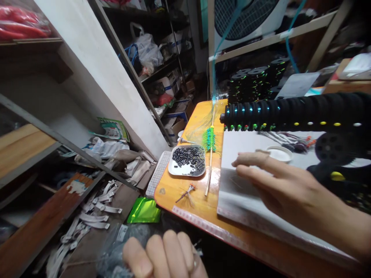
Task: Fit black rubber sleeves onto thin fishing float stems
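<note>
My left hand [164, 255] is closed in a fist at the bottom, beside a clear plastic bag [111, 247]. A small pale bit shows at its edge, but what the fist holds is hidden. Over the white board [232, 200] my right hand [278, 181] reaches leftward, fingers stretched out and nothing visible in them. Just behind its fingers is a small white round lid [279, 153]. To its left lies a thin stick with green bristly strands [210, 139]. A white tray [187, 173] carries many small black tubes, and a little orange-tipped bundle [187, 193] lies in front.
A long black ribbed roll [290, 112] with coloured dots juts in from the right above the board. Black spools [255, 83] stand behind it. Blue strands [226, 33] hang from above. A green packet [144, 210] and white straps [95, 222] lie left of the orange table [199, 116].
</note>
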`<control>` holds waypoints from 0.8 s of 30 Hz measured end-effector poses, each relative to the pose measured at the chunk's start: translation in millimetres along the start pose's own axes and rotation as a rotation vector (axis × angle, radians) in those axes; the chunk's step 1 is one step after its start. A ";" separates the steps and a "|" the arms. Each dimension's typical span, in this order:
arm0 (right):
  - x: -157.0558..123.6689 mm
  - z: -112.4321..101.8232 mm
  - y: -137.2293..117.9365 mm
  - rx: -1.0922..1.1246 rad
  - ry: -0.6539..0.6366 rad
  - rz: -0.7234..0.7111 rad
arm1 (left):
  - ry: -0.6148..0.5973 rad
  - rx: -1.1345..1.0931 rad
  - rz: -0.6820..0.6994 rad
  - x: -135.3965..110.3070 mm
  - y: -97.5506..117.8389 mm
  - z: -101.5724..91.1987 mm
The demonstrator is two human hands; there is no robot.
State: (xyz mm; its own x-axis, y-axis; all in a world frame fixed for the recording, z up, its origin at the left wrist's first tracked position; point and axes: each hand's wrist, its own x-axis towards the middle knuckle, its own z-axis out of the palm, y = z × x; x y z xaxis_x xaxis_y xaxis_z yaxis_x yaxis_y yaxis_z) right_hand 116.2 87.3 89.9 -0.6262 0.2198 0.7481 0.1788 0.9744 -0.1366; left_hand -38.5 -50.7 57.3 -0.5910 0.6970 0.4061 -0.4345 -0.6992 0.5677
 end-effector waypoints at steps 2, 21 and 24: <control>-0.5 -2.4 -2.5 0.066 0.010 -0.038 | -0.008 0.066 -0.110 3.3 -3.7 -2.3; -7.8 13.8 -28.3 0.350 -0.026 0.034 | 0.295 -0.206 -0.301 5.5 -37.1 22.0; -11.7 15.2 -24.3 0.292 -0.019 -0.010 | 0.144 -0.028 -0.137 28.4 -18.2 4.7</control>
State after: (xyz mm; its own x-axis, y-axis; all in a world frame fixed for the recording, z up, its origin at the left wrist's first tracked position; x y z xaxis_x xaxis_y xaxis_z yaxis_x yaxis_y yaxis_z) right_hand 107.6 61.8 74.6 -0.6417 0.2082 0.7381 -0.0517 0.9485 -0.3125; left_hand -44.2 -17.4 61.9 -0.6151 0.7575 0.2186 -0.5353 -0.6048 0.5896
